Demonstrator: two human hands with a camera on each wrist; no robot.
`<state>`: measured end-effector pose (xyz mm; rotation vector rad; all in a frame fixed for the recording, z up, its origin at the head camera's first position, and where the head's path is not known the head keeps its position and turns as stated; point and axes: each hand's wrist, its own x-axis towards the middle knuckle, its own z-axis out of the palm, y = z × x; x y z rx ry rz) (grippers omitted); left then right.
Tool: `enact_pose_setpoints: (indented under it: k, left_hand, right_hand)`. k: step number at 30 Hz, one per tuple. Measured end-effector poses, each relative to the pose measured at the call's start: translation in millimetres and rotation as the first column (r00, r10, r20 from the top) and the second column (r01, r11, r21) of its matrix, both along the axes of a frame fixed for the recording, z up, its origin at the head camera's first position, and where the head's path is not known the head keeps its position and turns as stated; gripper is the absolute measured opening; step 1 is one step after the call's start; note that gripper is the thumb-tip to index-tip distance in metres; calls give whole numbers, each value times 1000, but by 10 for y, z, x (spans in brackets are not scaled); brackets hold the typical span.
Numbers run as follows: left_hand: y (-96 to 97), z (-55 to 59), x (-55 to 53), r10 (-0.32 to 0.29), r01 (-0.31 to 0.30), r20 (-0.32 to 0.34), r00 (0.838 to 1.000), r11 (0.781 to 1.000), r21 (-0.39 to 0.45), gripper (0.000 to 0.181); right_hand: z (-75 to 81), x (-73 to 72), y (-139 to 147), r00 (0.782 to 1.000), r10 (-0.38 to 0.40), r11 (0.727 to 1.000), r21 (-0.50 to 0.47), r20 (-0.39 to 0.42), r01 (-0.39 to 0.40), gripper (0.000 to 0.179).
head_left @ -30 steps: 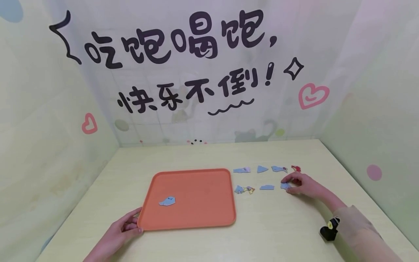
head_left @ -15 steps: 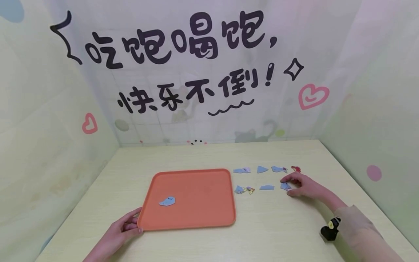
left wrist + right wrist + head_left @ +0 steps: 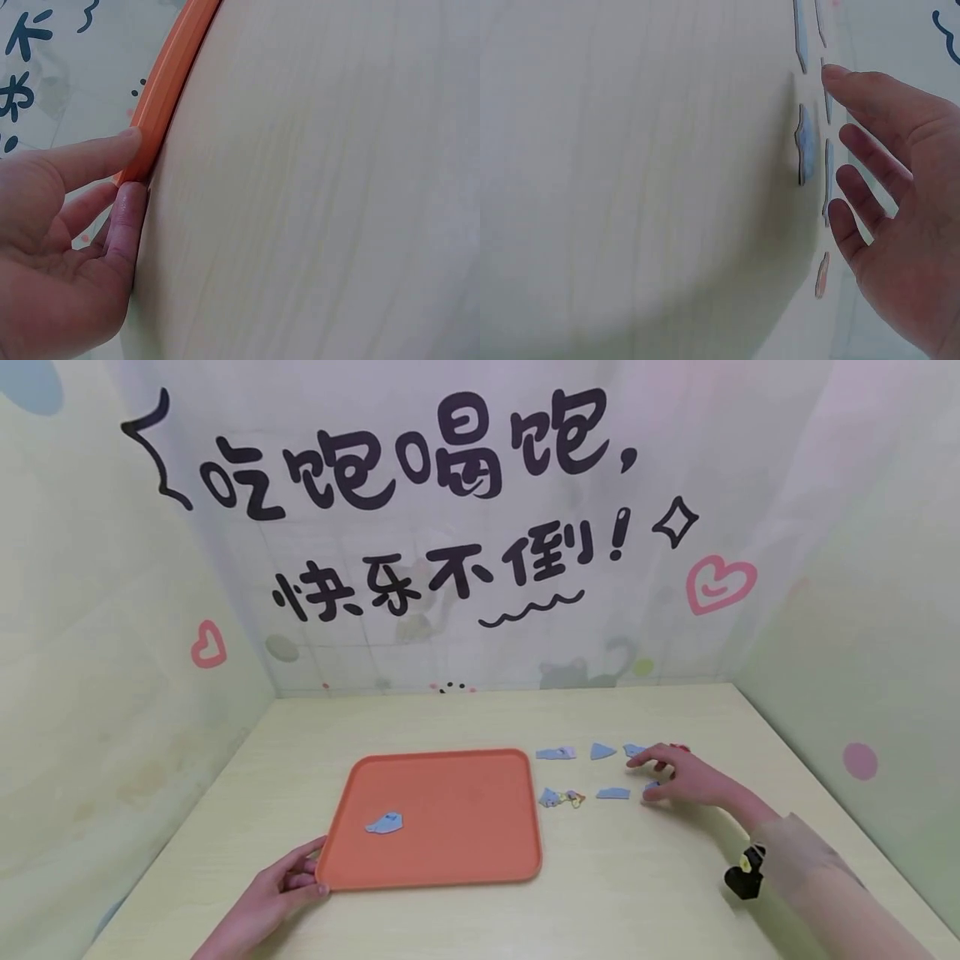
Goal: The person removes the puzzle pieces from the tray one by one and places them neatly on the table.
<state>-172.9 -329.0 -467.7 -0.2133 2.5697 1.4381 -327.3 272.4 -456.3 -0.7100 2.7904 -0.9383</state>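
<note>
An orange tray (image 3: 450,860) lies on the table, one blue puzzle piece (image 3: 385,823) in its left part. My left hand (image 3: 279,883) grips the tray's near left corner, thumb and fingers on either side of it; the rim (image 3: 165,90) shows between them in the left wrist view. My right hand (image 3: 686,778) hovers over the puzzle pieces right of the tray, fingers spread and nothing held. Beneath it one blue piece (image 3: 804,146) lies flat, apart from the fingers. A blue piece (image 3: 634,750) and a red piece (image 3: 680,747) behind it are partly hidden.
Two rows of pieces run right of the tray: a blue-and-lilac piece (image 3: 556,752), a triangular piece (image 3: 603,751), a multicoloured piece (image 3: 561,797) and a long blue piece (image 3: 613,793). Printed fabric walls (image 3: 480,652) enclose the table (image 3: 600,893).
My right hand has lifted off the near-row blue piece and shifted slightly left and up, its fingers opening. That piece stays on the table. The left hand keeps its place on the tray.
</note>
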Motion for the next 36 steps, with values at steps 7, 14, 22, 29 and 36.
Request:
enact_pose_setpoints:
  k: [7,14,22,29,36]
  left_hand:
    - [16,6,-8,20,-20,14,1000,1000,-17,74]
    - [43,13,-20,40,-40,26,999,999,-29,73]
    - [24,12,1,26,-26,18,1000,1000,-12,73]
    - [5,16,0,15,-15,-3,1000,1000,1,73]
    - [-7,1,-4,23,-22,5,1000,1000,-22,74]
  right_hand:
    - [150,-132,-395,996,89,995,-45,-30,-91,44]
    - [248,-276,-875,987,155,985,-85,39,-152,45]
    - [330,-403,-1403,969,244,966,-93,23,-241,46]
    - [440,-473,-1858,951,306,949,-87,36,-302,44]
    - [460,-509,-2316,924,382,921,-93,31,-378,43]
